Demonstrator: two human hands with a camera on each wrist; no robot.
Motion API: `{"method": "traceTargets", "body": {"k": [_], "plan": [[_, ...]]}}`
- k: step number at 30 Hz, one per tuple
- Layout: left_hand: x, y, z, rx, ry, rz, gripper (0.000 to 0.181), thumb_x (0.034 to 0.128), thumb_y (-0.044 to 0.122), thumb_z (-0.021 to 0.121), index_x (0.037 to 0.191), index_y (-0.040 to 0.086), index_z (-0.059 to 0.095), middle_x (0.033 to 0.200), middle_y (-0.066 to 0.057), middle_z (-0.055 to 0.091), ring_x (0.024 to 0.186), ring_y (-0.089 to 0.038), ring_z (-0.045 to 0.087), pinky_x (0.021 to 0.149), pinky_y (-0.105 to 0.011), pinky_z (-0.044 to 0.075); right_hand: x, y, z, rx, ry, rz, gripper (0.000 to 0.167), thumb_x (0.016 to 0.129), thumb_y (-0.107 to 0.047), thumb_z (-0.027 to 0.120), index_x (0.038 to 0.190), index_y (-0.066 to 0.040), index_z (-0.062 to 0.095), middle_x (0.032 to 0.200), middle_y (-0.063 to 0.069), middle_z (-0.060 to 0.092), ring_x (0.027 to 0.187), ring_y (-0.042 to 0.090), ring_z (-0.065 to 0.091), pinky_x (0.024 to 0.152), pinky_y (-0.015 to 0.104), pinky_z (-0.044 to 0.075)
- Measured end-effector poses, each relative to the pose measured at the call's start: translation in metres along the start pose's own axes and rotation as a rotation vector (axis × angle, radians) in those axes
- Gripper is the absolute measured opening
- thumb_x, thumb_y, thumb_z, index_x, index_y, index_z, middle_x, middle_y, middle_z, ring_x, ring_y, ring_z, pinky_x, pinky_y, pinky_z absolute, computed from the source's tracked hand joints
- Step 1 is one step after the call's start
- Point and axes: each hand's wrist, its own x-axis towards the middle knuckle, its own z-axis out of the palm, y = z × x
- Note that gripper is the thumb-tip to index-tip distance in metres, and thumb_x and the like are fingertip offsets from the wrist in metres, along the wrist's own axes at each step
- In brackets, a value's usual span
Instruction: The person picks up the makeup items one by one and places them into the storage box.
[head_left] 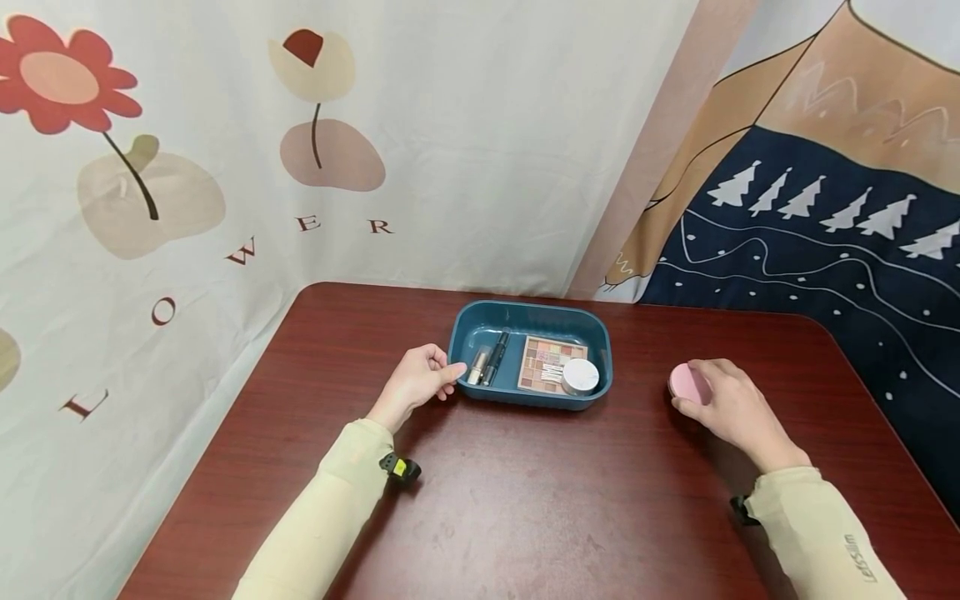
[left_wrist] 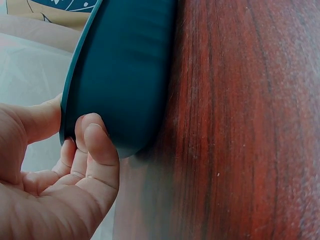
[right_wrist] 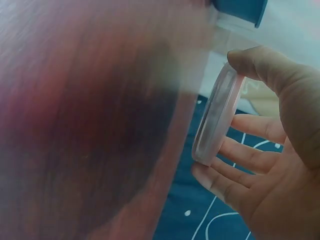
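Note:
A teal plastic bin [head_left: 531, 398] stands near the back of the table. My left hand [head_left: 418, 385] pinches its left front corner, thumb at the rim and fingers against the outer wall [left_wrist: 125, 70]. Inside lie a small clear-capped tube [head_left: 477, 367], a dark pen-like stick [head_left: 495, 358], an eyeshadow palette [head_left: 534, 367] and a round white-lidded container [head_left: 581, 377] overlapping the palette. To the right of the bin, my right hand [head_left: 731, 404] holds a round pink compact [head_left: 686, 384] by its edges. The compact [right_wrist: 217, 117] appears tilted and off the tabletop in the right wrist view.
The dark red wooden table [head_left: 510, 500] has rounded back corners. Behind it hangs a white curtain [head_left: 480, 125] with flower prints, and at the right a navy and tan cloth [head_left: 810, 217]. Each sleeve carries a black wrist strap [head_left: 400, 468].

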Motion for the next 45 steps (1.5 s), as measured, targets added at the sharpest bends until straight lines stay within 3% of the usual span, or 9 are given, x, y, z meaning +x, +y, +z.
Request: {"method": "traceTargets", "body": {"k": [16, 45], "plan": [[-0.001, 0.001, 0.000, -0.004, -0.008, -0.006, 0.027, 0.0962, 0.013, 0.075, 0.086, 0.003, 0.052, 0.068, -0.009, 0.064, 0.056, -0.014, 0.062, 0.062, -0.034, 0.060, 0.010, -0.031, -0.004, 0.031, 0.018, -0.083, 0.059, 0.085, -0.022, 0.082, 0.133, 0.004, 0.059, 0.129, 0.031, 0.056, 0.109, 0.047, 0.054, 0.082, 0.063, 0.056], [-0.001, 0.000, 0.000, -0.010, -0.002, -0.019, 0.028, 0.0955, 0.014, 0.076, 0.085, 0.004, 0.052, 0.067, -0.008, 0.064, 0.057, -0.014, 0.062, 0.064, -0.035, 0.060, 0.028, -0.065, -0.007, 0.037, -0.074, -0.070, 0.067, 0.086, -0.025, 0.082, 0.141, 0.002, 0.055, 0.139, 0.028, 0.053, 0.119, 0.045, 0.050, 0.088, 0.063, 0.057]]}}
